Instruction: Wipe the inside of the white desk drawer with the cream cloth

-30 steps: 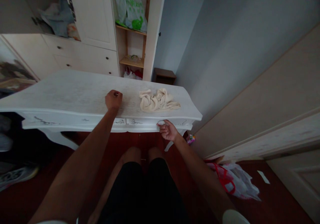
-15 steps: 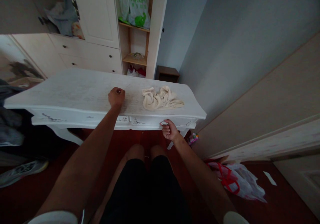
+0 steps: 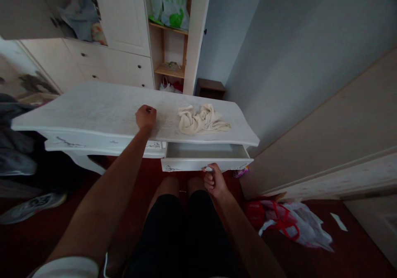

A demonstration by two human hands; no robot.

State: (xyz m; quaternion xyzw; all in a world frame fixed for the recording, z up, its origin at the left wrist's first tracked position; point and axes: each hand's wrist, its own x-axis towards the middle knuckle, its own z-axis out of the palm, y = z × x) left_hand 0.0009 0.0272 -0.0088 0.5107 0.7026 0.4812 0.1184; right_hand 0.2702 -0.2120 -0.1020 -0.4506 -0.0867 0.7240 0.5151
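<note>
My right hand [image 3: 214, 180] is closed on the drawer handle [image 3: 209, 169], at the middle of the front of a white drawer [image 3: 182, 165]. The drawer stands partly pulled out from a white desk [image 3: 102, 104], and its visible inside looks bare. Curled into a fist, my left hand [image 3: 146, 116] rests on the desktop. A small pale spot shows in that fist; what it is I cannot make out. A crumpled cream cloth [image 3: 201, 120] lies on the desktop to the right of my left hand.
Behind the desk stands a white cabinet [image 3: 124, 21] with an open door and plastic bags [image 3: 173, 5] on a shelf. More bags [image 3: 307, 224] lie on the red floor at right, by the wall. A shoe [image 3: 34, 207] is at lower left. My knees are below the drawer.
The right drawer, shut before, has come out toward me with my right hand on its handle. My left hand stays in a fist on the desktop.
</note>
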